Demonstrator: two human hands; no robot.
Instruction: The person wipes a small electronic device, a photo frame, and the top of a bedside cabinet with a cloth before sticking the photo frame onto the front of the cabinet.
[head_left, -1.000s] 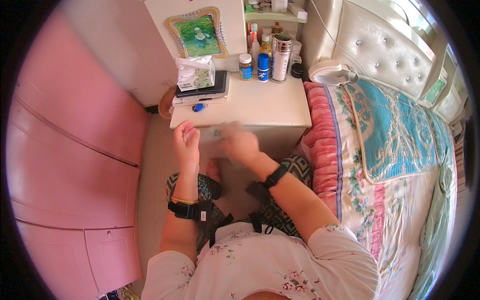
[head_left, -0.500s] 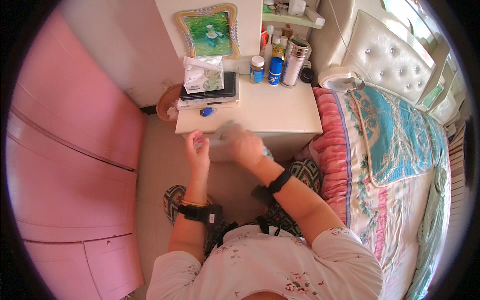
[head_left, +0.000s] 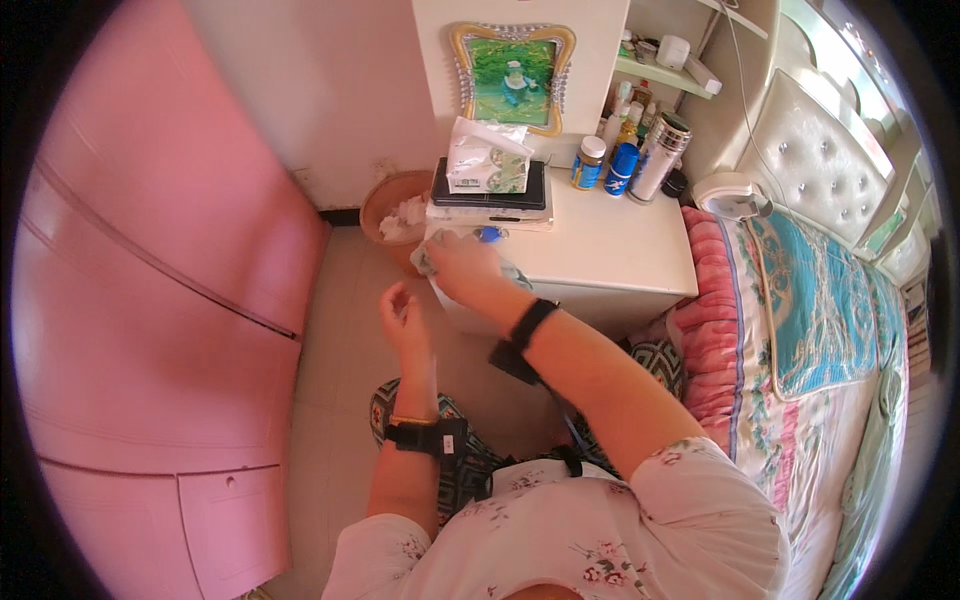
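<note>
My right hand [head_left: 463,266] presses a greyish cloth [head_left: 421,262] onto the left front corner of the white cabinet top [head_left: 610,243]. Part of the cloth sticks out past the wrist side of the palm. A small blue object [head_left: 490,234], perhaps a key fob, lies just beyond that hand. My left hand [head_left: 405,318] hangs in the air in front of the cabinet, its fingers loosely curled and apart, holding nothing that I can see. Behind, a tissue pack [head_left: 487,160] rests on a black case [head_left: 540,188] stacked over a white book or box [head_left: 520,217].
A wastebasket [head_left: 372,205] with crumpled tissue stands left of the cabinet. A supplement bottle [head_left: 588,163], a blue can [head_left: 621,169] and a thermos [head_left: 660,158] line the back right. A picture frame [head_left: 513,80] leans behind. A pink wardrobe [head_left: 150,300] is left, a bed [head_left: 740,400] right.
My right hand has moved with the cloth to the cabinet's left front corner. The left hand has dropped slightly and stays empty. The view has shifted left.
</note>
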